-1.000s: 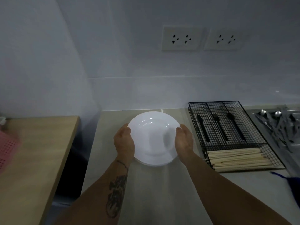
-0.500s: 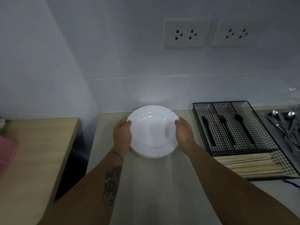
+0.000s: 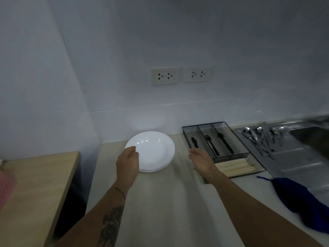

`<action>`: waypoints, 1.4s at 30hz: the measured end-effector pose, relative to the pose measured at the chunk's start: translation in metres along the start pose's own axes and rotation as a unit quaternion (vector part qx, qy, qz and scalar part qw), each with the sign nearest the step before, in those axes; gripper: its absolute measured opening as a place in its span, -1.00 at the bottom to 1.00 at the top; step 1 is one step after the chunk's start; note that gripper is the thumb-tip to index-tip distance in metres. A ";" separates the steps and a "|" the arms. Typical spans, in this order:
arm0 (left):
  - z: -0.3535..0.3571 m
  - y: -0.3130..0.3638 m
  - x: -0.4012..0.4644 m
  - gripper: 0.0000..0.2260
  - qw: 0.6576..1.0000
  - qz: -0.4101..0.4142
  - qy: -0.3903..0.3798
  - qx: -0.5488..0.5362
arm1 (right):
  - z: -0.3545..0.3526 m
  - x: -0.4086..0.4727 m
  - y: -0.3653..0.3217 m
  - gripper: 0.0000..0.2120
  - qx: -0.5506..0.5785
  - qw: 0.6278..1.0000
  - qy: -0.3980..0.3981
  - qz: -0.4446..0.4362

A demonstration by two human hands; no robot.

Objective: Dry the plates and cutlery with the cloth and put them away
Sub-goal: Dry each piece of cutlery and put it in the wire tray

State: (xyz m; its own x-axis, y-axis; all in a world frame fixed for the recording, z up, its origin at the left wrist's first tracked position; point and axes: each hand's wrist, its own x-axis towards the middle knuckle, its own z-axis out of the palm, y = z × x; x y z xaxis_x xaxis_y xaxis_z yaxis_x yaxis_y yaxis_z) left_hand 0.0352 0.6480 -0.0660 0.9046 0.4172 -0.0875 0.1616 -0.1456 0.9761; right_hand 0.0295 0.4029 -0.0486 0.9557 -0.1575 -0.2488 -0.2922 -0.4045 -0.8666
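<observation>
1. I see the left hand (image 3: 127, 162) at the near-left rim of the stack of white plates (image 3: 153, 150), knuckles up, wrist straight, the tattooed forearm running back towards the bottom edge of the head view.
2. Its fingers are loosely curled, with the thumb and fingertips over the rim of the top plate; I cannot tell whether they touch it, and they pinch nothing that I can make out.
3. The right hand (image 3: 200, 160) hangs apart from the stack, over the bare counter (image 3: 160, 202) between the plates and the black wire cutlery tray (image 3: 220, 148).
4. That hand is turned palm inward, towards the plates, fingers relaxed and slightly bent, holding nothing; it is motion-blurred, so I cannot read the fingertips finely.
5. The plates lie stacked flat on the counter near the back wall, just left of the tray.
6. In the tray, black cutlery (image 3: 211, 145) lies in the three far compartments, and pale wooden chopsticks (image 3: 235, 167) fill the near crosswise one.
7. Metal spoons and forks (image 3: 260, 138) lie loose on the steel draining board (image 3: 293, 157) right of the tray, beside the sink.
8. The blue cloth (image 3: 300, 200) lies crumpled at the counter's right edge, well apart from both hands.
9. A wooden table (image 3: 35, 184) stands to the left with a pink basket (image 3: 6, 189) on its edge.
</observation>
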 end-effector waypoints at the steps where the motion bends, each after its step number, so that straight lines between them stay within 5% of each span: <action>1: 0.004 0.002 -0.009 -0.72 1.000 0.008 -0.010 -0.003 | -0.009 -0.010 0.004 -0.71 0.001 1.000 0.008 0.002; 5: 0.029 0.001 -0.046 -0.77 0.997 0.021 -0.065 -0.038 | -0.048 -0.055 0.025 -0.83 0.020 0.998 0.052 0.027; 18: 0.162 -0.007 -0.190 -0.78 0.970 0.055 -0.232 0.042 | -0.201 -0.146 0.141 -0.64 -0.040 0.989 0.127 0.072; 28: 0.296 -0.012 -0.289 -0.77 0.976 -0.014 -0.219 0.015 | -0.314 -0.128 0.209 -0.47 -0.244 0.968 0.057 -0.010; 36: 0.345 0.001 -0.299 -0.78 0.983 -0.045 -0.179 0.013 | -0.316 -0.066 0.213 -0.51 -0.329 0.942 0.031 -0.051; 42: 0.391 0.014 -0.267 -0.77 0.986 -0.024 -0.166 0.003 | -0.314 -0.029 0.233 -0.22 -0.420 0.903 -0.083 -0.033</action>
State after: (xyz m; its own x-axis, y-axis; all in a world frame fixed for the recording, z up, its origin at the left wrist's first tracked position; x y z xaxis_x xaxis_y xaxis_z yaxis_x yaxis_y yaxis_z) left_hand -0.0495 0.1837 -0.1067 0.9749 0.1067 -0.1956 0.2094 -0.1381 0.9680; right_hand -0.0776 0.0306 -0.1076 0.9442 0.0011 -0.3294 -0.0913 -0.9599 -0.2651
